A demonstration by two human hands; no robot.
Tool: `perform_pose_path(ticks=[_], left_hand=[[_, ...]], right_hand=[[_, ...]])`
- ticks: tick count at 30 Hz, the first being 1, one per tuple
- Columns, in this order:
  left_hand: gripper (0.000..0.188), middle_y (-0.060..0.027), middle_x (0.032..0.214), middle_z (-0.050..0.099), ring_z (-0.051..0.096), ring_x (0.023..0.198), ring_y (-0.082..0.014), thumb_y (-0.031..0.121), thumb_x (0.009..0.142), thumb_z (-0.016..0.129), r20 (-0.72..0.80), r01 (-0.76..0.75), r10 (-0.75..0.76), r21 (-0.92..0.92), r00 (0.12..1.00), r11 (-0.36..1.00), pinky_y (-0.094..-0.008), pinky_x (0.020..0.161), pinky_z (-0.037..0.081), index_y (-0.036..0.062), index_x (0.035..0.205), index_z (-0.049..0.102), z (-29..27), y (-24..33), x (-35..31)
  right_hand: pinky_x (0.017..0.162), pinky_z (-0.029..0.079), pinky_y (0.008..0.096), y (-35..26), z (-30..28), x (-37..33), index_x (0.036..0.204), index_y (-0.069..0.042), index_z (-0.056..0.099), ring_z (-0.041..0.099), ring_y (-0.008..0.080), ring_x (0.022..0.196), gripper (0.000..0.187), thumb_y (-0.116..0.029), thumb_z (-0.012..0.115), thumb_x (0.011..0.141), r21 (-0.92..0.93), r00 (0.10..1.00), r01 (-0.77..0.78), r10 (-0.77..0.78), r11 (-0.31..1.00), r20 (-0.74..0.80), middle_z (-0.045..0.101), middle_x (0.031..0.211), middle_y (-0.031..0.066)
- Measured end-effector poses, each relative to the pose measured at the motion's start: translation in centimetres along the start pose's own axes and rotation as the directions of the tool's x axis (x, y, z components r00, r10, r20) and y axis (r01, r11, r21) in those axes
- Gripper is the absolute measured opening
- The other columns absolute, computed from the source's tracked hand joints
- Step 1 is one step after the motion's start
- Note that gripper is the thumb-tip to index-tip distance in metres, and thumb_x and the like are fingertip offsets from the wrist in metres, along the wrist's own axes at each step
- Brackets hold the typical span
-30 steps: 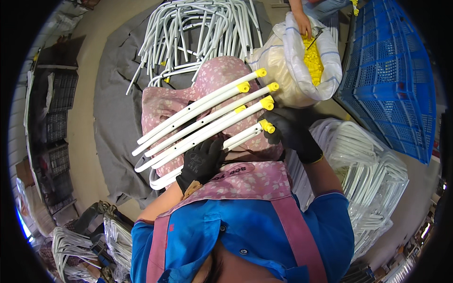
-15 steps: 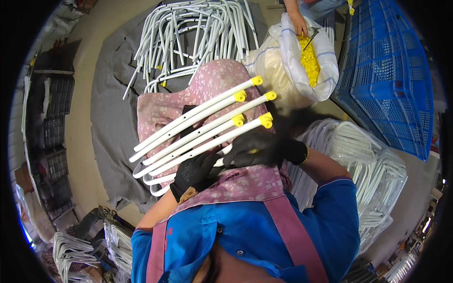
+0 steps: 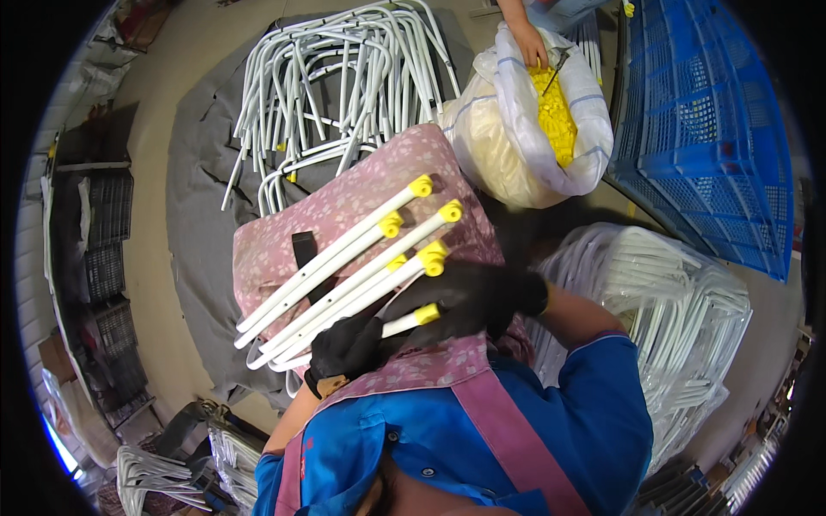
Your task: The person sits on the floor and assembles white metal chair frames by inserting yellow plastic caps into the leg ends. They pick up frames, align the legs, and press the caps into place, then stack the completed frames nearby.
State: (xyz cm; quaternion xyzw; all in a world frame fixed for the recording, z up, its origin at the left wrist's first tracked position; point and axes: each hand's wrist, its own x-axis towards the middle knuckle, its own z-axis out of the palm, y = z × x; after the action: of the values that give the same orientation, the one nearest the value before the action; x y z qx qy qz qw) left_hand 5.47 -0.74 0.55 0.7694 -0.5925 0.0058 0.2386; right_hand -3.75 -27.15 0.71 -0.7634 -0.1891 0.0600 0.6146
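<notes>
Several white bent metal tubes (image 3: 361, 251) with yellow plastic end caps (image 3: 451, 211) lie slantwise across my lap, over a pink floral apron (image 3: 267, 249). My left hand (image 3: 342, 351), in a black glove, is closed around the lower part of the tube nearest my body. At that tube's right end sits a yellow end cap (image 3: 427, 314). My right hand (image 3: 469, 297), also black-gloved, is closed about this cap and end, its fingertips partly hidden. The other capped ends rest above my hands.
Many white bent tubes (image 3: 344, 60) are piled on a grey cloth (image 3: 198, 215) ahead. A white sack (image 3: 503, 112) holds yellow caps, with another person's hand (image 3: 527, 43) in it. Blue plastic crates (image 3: 688, 120) stand right; plastic-wrapped tubes (image 3: 671, 301) lie beside my right arm.
The tube end by my right hand, bare white before, now carries a yellow cap. The tubes on my lap have shifted down and left in view.
</notes>
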Motion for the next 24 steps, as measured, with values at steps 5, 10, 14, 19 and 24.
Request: perform_pose_path(ticks=[5,10,14,19,24], left_hand=[[0.051,-0.0209,0.118,0.062,0.065,0.099,-0.0359,0.037,0.070,0.081,-0.129,0.022,0.018,0.303,0.991,0.953,-0.0483,0.080,0.054,0.0097,0.112,0.068,-2.3,-2.3,-0.3],[0.102,-0.0294,0.148,0.035,0.033,0.137,-0.0484,0.046,0.070,0.080,0.131,0.305,-0.350,0.278,0.927,0.911,-0.0611,0.110,0.024,-0.0005,0.147,0.031,-3.6,-4.9,1.7],[0.097,-0.0282,0.144,0.041,0.043,0.129,-0.0463,0.038,0.069,0.082,0.141,0.386,-0.414,0.189,0.899,0.903,-0.0556,0.105,0.033,-0.0033,0.143,0.035,-3.3,-5.8,3.0],[0.081,-0.0268,0.137,0.051,0.052,0.123,-0.0427,0.037,0.069,0.078,0.134,0.406,-0.445,0.240,0.886,0.882,-0.0524,0.100,0.040,-0.0028,0.133,0.048,-2.1,-6.3,3.1],[0.035,-0.0246,0.126,0.061,0.061,0.110,-0.0414,0.015,0.089,0.062,0.097,0.416,-0.458,0.286,0.884,0.863,-0.0512,0.090,0.047,-0.0009,0.119,0.055,-2.1,-7.0,2.3]], right_hand=[[0.076,0.055,0.0363,4.4,-9.0,-4.1,0.111,-0.002,0.066,0.069,0.0247,0.088,0.029,-0.018,0.067,0.087,-0.202,0.972,-0.092,0.045,0.975,-0.229,0.069,0.099,0.0118],[0.076,0.054,0.0357,9.5,-14.9,-1.1,0.106,-0.003,0.067,0.067,0.0258,0.091,0.026,-0.005,0.067,0.080,-0.311,0.914,-0.276,0.147,0.910,-0.379,0.067,0.103,0.0118],[0.070,0.053,0.0401,16.9,-15.9,7.3,0.092,-0.005,0.065,0.065,0.0304,0.082,0.013,-0.013,0.062,0.082,-0.854,0.967,-0.106,-0.147,0.510,-0.207,0.066,0.093,0.0121],[0.077,0.054,0.0427,30.6,-4.3,10.9,0.097,-0.011,0.071,0.070,0.0318,0.090,0.029,-0.027,0.052,0.084,-0.594,0.673,-0.690,0.669,0.413,-0.316,0.072,0.099,0.0142],[0.079,0.055,0.0490,37.4,10.3,6.4,0.099,-0.009,0.072,0.069,0.0385,0.090,0.028,-0.024,0.055,0.083,-0.210,0.424,-0.905,0.831,0.371,-0.360,0.070,0.099,0.0225]])
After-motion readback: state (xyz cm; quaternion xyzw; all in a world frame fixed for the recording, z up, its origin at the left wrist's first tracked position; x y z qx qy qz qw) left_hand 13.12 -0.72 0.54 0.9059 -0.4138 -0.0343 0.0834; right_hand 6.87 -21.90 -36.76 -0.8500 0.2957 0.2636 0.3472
